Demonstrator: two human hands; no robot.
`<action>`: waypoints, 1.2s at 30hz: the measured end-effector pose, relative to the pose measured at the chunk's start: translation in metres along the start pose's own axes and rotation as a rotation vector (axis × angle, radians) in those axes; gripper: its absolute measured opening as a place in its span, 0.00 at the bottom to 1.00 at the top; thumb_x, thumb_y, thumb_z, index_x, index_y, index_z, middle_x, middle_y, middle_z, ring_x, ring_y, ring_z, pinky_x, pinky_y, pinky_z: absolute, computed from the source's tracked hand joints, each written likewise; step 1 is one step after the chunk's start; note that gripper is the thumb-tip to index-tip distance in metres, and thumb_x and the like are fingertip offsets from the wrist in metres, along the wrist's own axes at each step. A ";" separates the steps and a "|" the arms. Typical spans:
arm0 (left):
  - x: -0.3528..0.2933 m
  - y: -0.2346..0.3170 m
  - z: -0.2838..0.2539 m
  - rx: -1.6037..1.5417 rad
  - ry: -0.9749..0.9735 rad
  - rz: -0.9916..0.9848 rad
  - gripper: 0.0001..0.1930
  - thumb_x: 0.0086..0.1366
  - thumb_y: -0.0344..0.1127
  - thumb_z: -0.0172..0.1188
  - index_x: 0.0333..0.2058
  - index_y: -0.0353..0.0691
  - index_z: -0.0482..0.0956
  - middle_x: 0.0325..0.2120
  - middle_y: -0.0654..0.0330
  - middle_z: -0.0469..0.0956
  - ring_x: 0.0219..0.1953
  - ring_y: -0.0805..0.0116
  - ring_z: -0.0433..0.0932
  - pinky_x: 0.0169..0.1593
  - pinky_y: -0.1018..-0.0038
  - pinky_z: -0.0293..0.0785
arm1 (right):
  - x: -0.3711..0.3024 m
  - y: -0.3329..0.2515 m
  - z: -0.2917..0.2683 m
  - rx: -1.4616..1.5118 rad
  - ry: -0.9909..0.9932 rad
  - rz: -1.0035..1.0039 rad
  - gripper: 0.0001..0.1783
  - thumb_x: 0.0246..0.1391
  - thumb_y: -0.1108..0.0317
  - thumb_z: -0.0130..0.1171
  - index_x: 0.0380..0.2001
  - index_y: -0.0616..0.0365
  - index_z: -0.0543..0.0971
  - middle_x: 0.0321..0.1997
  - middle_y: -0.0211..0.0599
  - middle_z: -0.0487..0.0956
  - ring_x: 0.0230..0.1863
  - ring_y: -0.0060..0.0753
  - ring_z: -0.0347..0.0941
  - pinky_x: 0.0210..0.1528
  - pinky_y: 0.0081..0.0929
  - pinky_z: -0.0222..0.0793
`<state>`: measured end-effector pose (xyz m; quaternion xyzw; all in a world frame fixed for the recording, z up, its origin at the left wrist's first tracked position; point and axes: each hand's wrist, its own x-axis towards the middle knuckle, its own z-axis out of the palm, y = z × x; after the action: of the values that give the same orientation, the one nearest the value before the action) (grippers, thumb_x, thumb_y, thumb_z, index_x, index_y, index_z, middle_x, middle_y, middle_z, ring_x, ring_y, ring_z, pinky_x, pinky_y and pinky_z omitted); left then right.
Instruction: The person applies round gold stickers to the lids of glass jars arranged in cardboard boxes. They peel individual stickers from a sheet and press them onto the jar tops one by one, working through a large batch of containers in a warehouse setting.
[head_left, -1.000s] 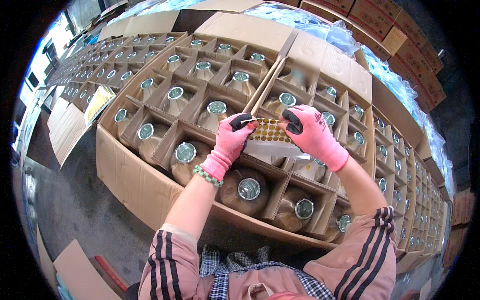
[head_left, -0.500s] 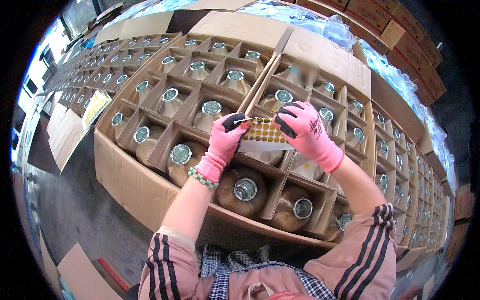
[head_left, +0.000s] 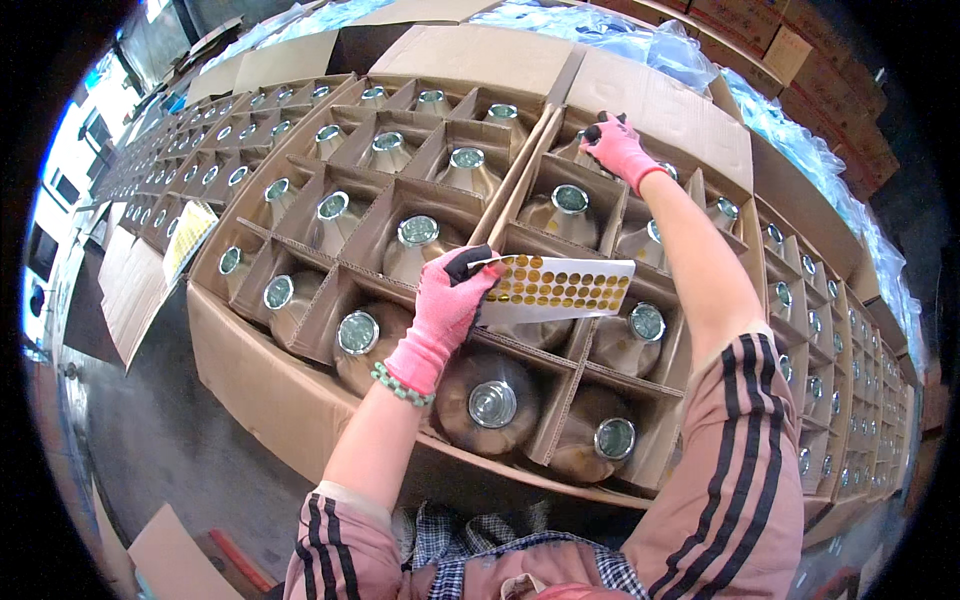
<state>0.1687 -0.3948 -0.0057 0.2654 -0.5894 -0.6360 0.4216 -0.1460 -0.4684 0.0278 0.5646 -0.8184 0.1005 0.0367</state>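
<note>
My left hand point(head_left: 455, 305), in a pink glove with black fingertips, grips the left edge of a white sheet of round gold stickers point(head_left: 565, 282). The sheet is held above the divided cardboard box in front of me. Farther off, my right hand point(head_left: 620, 152), gloved alike, reaches to a far compartment of the right-hand box. Its fingers are pinched together at a flask neck there; whatever they hold is too small to make out. Brownish glass flasks with shiny round necks, such as one near flask point(head_left: 490, 405), stand upright in the compartments.
More divided boxes of flasks point(head_left: 220, 130) run off to the left and right point(head_left: 830, 320). Raised cardboard flaps point(head_left: 660, 95) and bluish plastic film point(head_left: 600, 35) line the far side. A yellow sheet point(head_left: 188, 238) lies on a flap at left. Brown cartons point(head_left: 810, 110) are stacked behind.
My right hand has left the sheet's right edge and moved away to the far compartment. The sheet's right side now hangs free, held only by my left hand.
</note>
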 end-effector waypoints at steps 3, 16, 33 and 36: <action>-0.001 -0.002 -0.004 0.075 0.039 0.012 0.08 0.49 0.29 0.59 0.30 0.33 0.75 0.24 0.67 0.74 0.27 0.83 0.69 0.33 0.85 0.66 | 0.013 -0.013 0.022 -0.194 -0.077 -0.068 0.22 0.38 0.53 0.57 0.37 0.51 0.74 0.54 0.36 0.61 0.56 0.51 0.52 0.55 0.42 0.51; -0.002 0.005 -0.001 0.126 0.007 -0.007 0.08 0.49 0.27 0.58 0.31 0.35 0.75 0.25 0.67 0.74 0.27 0.81 0.70 0.33 0.84 0.67 | 0.029 -0.008 0.034 -0.452 -0.101 -0.255 0.17 0.42 0.71 0.48 0.39 0.51 0.73 0.56 0.39 0.58 0.59 0.48 0.47 0.58 0.44 0.45; 0.000 -0.001 -0.002 0.095 -0.055 0.058 0.06 0.48 0.29 0.58 0.27 0.37 0.75 0.21 0.71 0.71 0.25 0.85 0.65 0.29 0.84 0.63 | 0.001 -0.001 0.031 -0.198 0.436 -0.097 0.24 0.37 0.65 0.58 0.41 0.60 0.68 0.49 0.50 0.64 0.50 0.51 0.59 0.52 0.39 0.55; 0.003 0.005 0.004 0.038 -0.088 0.018 0.06 0.49 0.30 0.58 0.28 0.36 0.75 0.21 0.70 0.72 0.25 0.84 0.65 0.29 0.84 0.63 | -0.015 0.018 0.014 -0.096 0.551 -0.021 0.27 0.41 0.61 0.57 0.45 0.62 0.65 0.49 0.52 0.63 0.50 0.53 0.58 0.52 0.39 0.54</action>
<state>0.1650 -0.3947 0.0004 0.2396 -0.6217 -0.6319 0.3960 -0.1569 -0.4517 0.0091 0.5221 -0.7755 0.2110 0.2855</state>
